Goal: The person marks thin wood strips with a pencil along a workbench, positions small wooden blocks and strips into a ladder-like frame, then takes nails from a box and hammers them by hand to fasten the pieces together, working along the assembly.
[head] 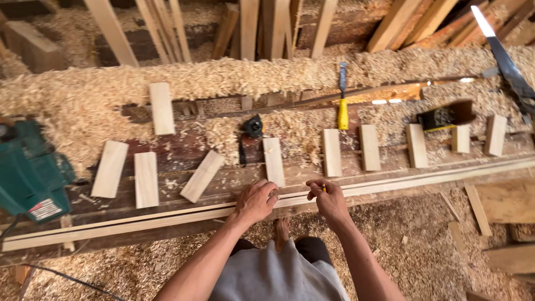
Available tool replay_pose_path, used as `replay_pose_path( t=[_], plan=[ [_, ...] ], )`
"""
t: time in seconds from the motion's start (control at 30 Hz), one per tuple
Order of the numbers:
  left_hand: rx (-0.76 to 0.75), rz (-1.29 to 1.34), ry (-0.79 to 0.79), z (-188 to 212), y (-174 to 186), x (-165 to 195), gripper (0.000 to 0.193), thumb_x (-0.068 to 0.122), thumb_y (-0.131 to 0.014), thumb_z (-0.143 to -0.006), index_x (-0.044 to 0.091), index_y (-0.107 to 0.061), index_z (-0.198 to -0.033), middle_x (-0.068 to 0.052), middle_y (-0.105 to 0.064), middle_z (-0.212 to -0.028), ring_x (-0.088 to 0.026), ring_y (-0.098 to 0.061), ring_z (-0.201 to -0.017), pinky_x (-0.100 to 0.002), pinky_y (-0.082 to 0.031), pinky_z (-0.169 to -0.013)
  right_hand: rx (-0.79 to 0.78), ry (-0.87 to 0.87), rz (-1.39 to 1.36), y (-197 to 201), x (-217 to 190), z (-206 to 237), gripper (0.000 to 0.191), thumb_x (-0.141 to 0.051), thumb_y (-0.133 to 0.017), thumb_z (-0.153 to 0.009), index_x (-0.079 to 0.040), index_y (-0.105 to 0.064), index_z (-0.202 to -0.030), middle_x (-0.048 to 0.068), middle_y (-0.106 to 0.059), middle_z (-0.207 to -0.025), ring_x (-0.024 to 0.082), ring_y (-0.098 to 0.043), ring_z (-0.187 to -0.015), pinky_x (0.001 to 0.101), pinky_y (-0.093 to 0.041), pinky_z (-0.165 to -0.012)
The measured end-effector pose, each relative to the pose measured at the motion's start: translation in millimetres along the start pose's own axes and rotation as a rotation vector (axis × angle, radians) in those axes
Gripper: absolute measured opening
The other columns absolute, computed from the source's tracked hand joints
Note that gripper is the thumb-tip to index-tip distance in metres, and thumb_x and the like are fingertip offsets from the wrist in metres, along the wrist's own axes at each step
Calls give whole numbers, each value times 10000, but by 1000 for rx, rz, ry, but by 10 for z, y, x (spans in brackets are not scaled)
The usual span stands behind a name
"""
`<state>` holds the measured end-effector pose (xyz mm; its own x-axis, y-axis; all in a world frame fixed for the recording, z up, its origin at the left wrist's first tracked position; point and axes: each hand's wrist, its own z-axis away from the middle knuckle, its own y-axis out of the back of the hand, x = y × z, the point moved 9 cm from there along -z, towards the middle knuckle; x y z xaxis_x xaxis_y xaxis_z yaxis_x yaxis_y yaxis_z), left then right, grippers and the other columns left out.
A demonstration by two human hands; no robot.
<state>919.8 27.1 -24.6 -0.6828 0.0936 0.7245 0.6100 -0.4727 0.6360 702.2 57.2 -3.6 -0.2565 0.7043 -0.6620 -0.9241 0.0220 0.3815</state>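
strip (167,220): long pale wood, runs left-right along bench
left hand (255,202): fingers curled, pressing strip
right hand (329,199): pinching yellow pencil (324,189)

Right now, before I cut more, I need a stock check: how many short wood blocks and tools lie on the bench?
Short pale wood blocks: 10
Green power planer: 1
Yellow-handled chisel: 1
Handsaw: 1
Black tape measure: 1
Black and yellow boxy tool: 1
Total: 15

Dark plank table (167,192), heaped with wood shavings (72,100) along the back. A row of short pale boards (331,152) lies across it, a long thin strip (390,183) along the front edge, a green power planer (28,170) far left, a yellow-handled chisel (342,106) mid-table.
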Motion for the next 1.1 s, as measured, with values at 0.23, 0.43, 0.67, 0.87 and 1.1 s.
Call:
replay_pose_path(
  t=[0.23,0.43,0.67,0.87,1.1],
  plan=[
    [44,-5,-32,-503,-343,349,291,225,-695,-914,100,-682,-1176,-86,-688,-1153,-275,-669,-1041,-437,-533,-900,-61,14,-32,574,293,-490,283,-163,-567,-1012,-61,-694,-1243,59,-736,-894,93,-411,-493,251,-361,-421],
    [179,-39,16,-662,-427,693,284,209,-699,-883,122,-703,-1153,-89,-694,-1195,-312,-645,-1106,-448,-525,-912,-145,100,-280,1075,237,-1133,260,-135,-607,-1006,18,-686,-1200,128,-678,-864,96,-461,-514,259,-375,-435],
    [39,-30,195,-920,-1007,1010,231,230,-673,-929,167,-698,-1150,-31,-698,-1215,-258,-669,-1125,-434,-515,-971,-81,60,-446,1844,408,-1507,219,-90,-621,-991,62,-686,-1135,110,-694,-846,82,-462,-492,255,-355,-419],
    [8,-84,184,-1051,-1126,1041,257,228,-711,-904,146,-712,-1148,-49,-714,-1150,-287,-672,-1067,-452,-535,-913,-86,42,-160,1836,411,-1517,243,-149,-636,-1001,24,-710,-1153,114,-700,-850,57,-410,-476,245,-338,-399],
    [-160,-74,241,-1190,-1274,866,174,235,-778,-866,180,-767,-1031,-17,-715,-1050,-211,-674,-1029,-415,-523,-930,-83,265,228,1409,212,-1608,370,-325,-678,-963,-61,-756,-1210,109,-803,-1060,122,-732,-785,300,-582,-695]
  ],
)
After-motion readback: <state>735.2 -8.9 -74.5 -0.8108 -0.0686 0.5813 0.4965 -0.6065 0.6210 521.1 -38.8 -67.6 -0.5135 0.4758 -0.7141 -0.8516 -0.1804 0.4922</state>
